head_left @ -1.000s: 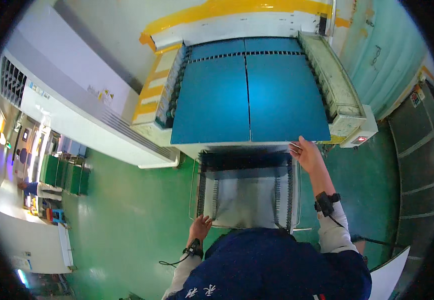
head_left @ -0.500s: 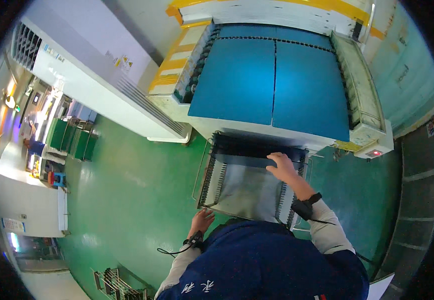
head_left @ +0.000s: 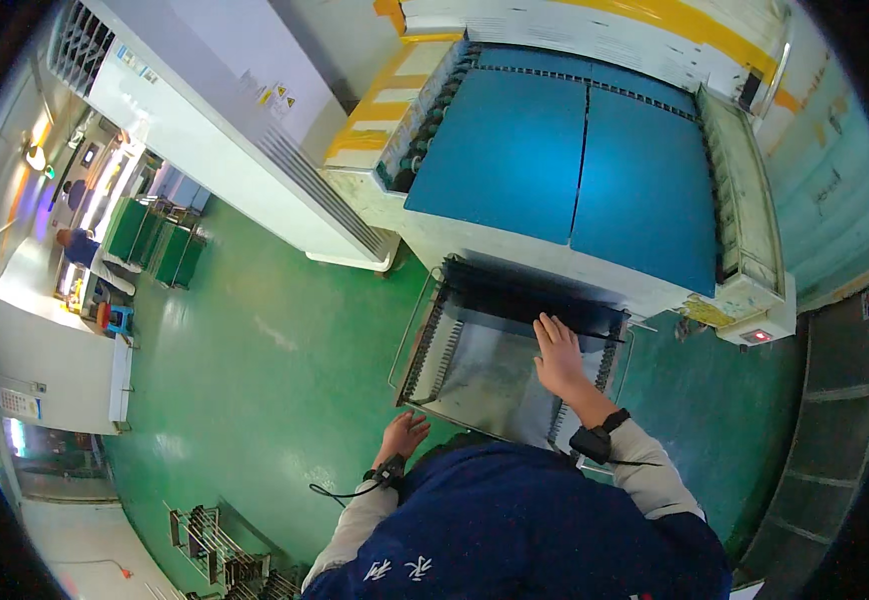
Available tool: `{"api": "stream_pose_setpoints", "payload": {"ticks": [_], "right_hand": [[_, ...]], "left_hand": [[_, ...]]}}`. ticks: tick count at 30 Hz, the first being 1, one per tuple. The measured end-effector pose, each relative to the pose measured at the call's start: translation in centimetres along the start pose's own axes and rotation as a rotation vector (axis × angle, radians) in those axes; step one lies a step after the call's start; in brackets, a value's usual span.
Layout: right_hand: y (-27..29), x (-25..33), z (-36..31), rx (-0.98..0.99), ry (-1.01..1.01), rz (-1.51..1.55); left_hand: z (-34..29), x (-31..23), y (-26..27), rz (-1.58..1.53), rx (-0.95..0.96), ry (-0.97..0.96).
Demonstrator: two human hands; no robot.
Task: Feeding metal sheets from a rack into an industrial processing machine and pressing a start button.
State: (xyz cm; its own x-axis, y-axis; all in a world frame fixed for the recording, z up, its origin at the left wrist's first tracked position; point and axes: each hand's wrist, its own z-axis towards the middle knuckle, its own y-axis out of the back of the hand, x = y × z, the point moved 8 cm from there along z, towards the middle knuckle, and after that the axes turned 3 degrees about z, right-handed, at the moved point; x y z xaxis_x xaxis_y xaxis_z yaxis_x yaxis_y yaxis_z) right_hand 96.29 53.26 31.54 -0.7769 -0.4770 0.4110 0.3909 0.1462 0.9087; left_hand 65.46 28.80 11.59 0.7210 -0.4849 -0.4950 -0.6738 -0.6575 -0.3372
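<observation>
The right hand [head_left: 560,355] was held palm down over the rack [head_left: 445,362], its fingers extended and slightly spread, pinching nothing. Its fingertips lay over the dark sheets [head_left: 515,300] standing at the rack's far end; whether they touched could not be told. The left hand [head_left: 405,434] was just outside the rack's near left corner, fingers loosely bent and a little apart, with nothing visible in them; contact with the rim could not be made out. The rack stood on the green floor [head_left: 285,350] between the person and the machine [head_left: 555,262], its two sides lined with teeth and the middle of its grey base bare. Above and beyond it, two blue panels [head_left: 500,150] lay flat side by side on the machine, a narrow gap between them, with rollers [head_left: 437,120] along their left edge. A red light [head_left: 758,337] glowed at the machine's right corner. To the left stood a white cabinet [head_left: 225,150], and far beyond it a co-worker [head_left: 85,250].
</observation>
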Motion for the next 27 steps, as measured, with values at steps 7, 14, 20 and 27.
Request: {"api": "stream_pose_setpoints", "payload": {"ticks": [7, 14, 20, 27], "right_hand": [[-0.7, 1.1, 0.2, -0.009, 0.019, -0.04], [1.4, 6.4, -2.1, -0.098, 0.066, -0.035], [1.9, 7.5, -2.7, -0.047, -0.017, 0.064], [1.7, 6.5, -3.9, -0.09, 0.048, 0.044]], "left_hand": [[-0.1, -0.7, 0.1, -0.033, 0.017, -0.011], [-1.6, -0.9, 4.6, 0.369, 0.148, -0.208], [-3.8, -0.3, 6.5, 0.357, 0.151, -0.318], [-9.0, 0.8, 5.3, -0.191, -0.014, -0.037]]}}
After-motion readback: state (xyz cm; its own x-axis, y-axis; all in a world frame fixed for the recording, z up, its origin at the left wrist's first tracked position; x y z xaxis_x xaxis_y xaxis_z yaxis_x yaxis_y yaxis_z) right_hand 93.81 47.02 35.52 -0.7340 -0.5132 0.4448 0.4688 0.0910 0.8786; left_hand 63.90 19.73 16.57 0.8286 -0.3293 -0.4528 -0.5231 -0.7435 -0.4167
